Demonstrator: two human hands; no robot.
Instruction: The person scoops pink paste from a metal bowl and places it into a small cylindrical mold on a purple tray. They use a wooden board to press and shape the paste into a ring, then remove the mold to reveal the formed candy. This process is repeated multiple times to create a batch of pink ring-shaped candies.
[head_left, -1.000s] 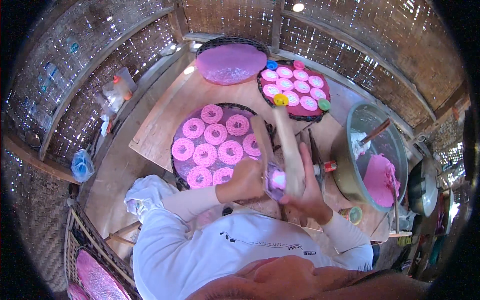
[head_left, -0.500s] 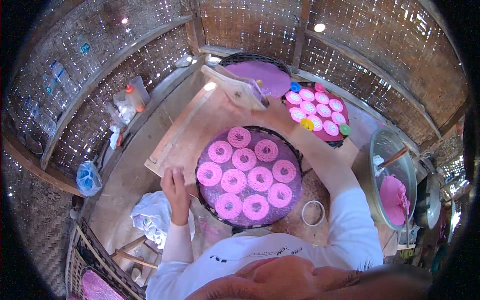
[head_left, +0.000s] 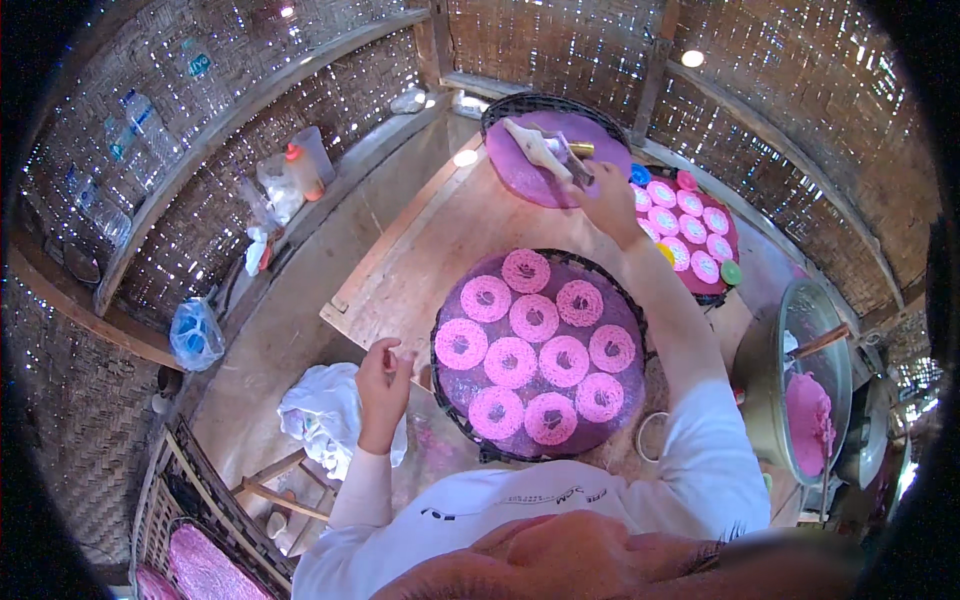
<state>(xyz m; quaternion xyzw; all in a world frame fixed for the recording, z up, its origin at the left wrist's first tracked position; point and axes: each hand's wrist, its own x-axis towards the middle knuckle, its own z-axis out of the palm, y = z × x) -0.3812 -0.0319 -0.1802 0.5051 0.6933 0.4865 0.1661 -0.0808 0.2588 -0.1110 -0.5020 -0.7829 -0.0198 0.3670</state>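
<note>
Pale wooden press (head_left: 541,150) with a metal end, tilted across the far purple tray (head_left: 600,150). Gripped at its near end. Purple-smeared.

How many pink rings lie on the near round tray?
10 pink rings on the near round tray: three along the far side, four across the middle, three nearest the person. None looks hidden.

Daylight pricks through the woven walls (head_left: 250,190) far and left; a sun patch glares on the table (head_left: 465,158). Fisheye bends edges; black rim.
</note>
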